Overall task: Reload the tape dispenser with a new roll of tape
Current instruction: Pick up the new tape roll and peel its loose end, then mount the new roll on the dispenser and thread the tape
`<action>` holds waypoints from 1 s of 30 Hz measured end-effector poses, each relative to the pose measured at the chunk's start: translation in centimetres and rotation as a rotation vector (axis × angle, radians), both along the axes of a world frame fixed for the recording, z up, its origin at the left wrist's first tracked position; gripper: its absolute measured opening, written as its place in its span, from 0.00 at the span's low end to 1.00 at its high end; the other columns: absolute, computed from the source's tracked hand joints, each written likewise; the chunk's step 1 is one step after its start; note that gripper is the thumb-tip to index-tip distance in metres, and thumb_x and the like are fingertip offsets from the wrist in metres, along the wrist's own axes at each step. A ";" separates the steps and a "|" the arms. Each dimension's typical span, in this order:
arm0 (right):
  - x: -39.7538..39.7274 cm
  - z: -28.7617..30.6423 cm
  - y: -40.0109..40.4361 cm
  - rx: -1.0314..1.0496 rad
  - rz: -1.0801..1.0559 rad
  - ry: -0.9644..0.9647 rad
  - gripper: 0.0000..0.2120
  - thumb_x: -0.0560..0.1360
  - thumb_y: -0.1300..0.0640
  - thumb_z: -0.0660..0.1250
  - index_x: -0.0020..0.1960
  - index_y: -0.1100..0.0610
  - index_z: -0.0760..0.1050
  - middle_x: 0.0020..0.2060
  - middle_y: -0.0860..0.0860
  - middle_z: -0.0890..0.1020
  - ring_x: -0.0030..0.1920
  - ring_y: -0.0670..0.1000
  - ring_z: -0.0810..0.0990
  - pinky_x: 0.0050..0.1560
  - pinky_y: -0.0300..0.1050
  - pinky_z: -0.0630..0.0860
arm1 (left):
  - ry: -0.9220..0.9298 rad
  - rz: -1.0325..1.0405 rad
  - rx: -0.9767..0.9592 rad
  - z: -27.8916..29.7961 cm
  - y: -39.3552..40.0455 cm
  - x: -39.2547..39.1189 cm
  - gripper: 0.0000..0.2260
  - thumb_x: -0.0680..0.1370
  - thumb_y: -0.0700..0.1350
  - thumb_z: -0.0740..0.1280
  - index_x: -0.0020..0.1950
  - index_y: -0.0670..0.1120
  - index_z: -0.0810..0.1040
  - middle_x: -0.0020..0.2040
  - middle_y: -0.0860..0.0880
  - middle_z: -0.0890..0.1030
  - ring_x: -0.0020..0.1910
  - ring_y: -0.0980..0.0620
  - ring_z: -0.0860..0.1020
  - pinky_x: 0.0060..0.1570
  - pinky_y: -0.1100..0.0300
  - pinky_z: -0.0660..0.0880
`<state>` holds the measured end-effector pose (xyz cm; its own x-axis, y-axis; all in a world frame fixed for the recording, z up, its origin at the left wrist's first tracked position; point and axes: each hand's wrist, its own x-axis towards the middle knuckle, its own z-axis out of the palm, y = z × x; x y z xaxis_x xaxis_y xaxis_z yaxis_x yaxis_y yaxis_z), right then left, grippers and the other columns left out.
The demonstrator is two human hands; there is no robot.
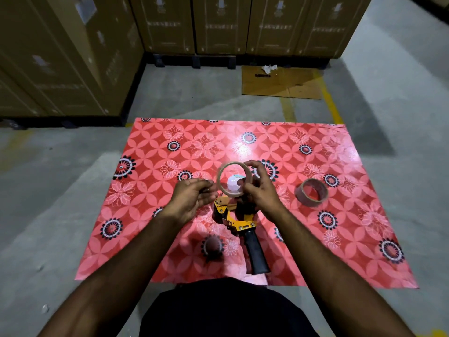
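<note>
Head view: right hand (261,190) pinches a thin tape ring (234,178) above the tape dispenser (239,220), probably to free its end, left hand (194,198) beside the dispenser loosely curled, seemingly empty.

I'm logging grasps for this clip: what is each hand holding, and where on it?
The right hand pinches the thin brown cardboard tape ring at its right rim. The left hand appears to hold nothing.
</note>
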<state>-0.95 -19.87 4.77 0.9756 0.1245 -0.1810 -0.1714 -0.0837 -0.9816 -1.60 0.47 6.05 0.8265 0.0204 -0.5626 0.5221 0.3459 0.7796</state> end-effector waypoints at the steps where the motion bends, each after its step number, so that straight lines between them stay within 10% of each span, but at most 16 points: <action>1: 0.0 -0.1 -0.2 -0.009 -0.013 0.001 0.23 0.75 0.63 0.67 0.61 0.39 0.71 0.45 0.71 0.78 0.37 0.66 0.82 0.37 0.51 0.79 | 0.010 0.002 0.001 0.1 -0.1 0.0 0.05 0.79 0.33 0.65 0.49 0.31 0.78 0.34 0.40 0.84 0.29 0.49 0.83 0.29 0.62 0.80; 6: -0.1 0.1 -1.1 0.017 0.003 0.081 0.23 0.68 0.62 0.64 0.61 0.47 0.73 0.42 0.65 0.77 0.28 0.48 0.78 0.25 0.36 0.72 | 0.099 -0.001 0.016 0.1 0.1 -0.1 0.05 0.78 0.32 0.66 0.49 0.30 0.79 0.31 0.41 0.84 0.27 0.49 0.83 0.27 0.63 0.79; 12: 0.5 -0.4 -2.0 -0.051 0.013 0.080 0.23 0.74 0.67 0.63 0.59 0.42 0.77 0.46 0.66 0.82 0.42 0.64 0.86 0.39 0.58 0.84 | 0.228 -0.116 -0.017 -0.4 0.6 0.2 0.06 0.80 0.33 0.65 0.46 0.32 0.79 0.29 0.42 0.83 0.25 0.52 0.82 0.25 0.65 0.79; 17: 0.4 -0.4 -2.3 -0.090 0.010 0.060 0.21 0.76 0.65 0.64 0.61 0.45 0.79 0.47 0.64 0.81 0.43 0.60 0.86 0.40 0.57 0.85 | 0.245 -0.303 0.233 -0.8 1.9 0.5 0.05 0.81 0.36 0.65 0.52 0.35 0.77 0.30 0.42 0.82 0.23 0.50 0.80 0.22 0.63 0.77; 23: 1.3 0.5 -3.6 -0.130 0.058 0.033 0.21 0.76 0.65 0.66 0.60 0.41 0.80 0.56 0.57 0.79 0.42 0.58 0.85 0.39 0.54 0.85 | -0.360 -0.565 0.831 -0.6 2.6 2.3 0.20 0.75 0.40 0.73 0.67 0.51 0.77 0.54 0.50 0.84 0.48 0.55 0.82 0.49 0.56 0.81; 26: 1.6 0.5 -4.2 -0.212 0.116 0.006 0.19 0.77 0.62 0.66 0.63 0.45 0.80 0.57 0.52 0.81 0.44 0.56 0.86 0.42 0.59 0.85 | -0.616 -0.829 0.865 -0.4 0.6 3.6 0.37 0.69 0.44 0.79 0.74 0.57 0.68 0.69 0.56 0.76 0.62 0.58 0.77 0.58 0.59 0.77; 30: 1.6 0.4 -5.8 -0.319 0.174 -0.029 0.17 0.79 0.54 0.69 0.67 0.51 0.77 0.58 0.47 0.81 0.45 0.53 0.86 0.46 0.59 0.84 | -0.694 -0.834 0.843 -0.7 -2.1 4.1 0.38 0.65 0.43 0.81 0.73 0.55 0.71 0.65 0.57 0.79 0.60 0.58 0.78 0.56 0.62 0.76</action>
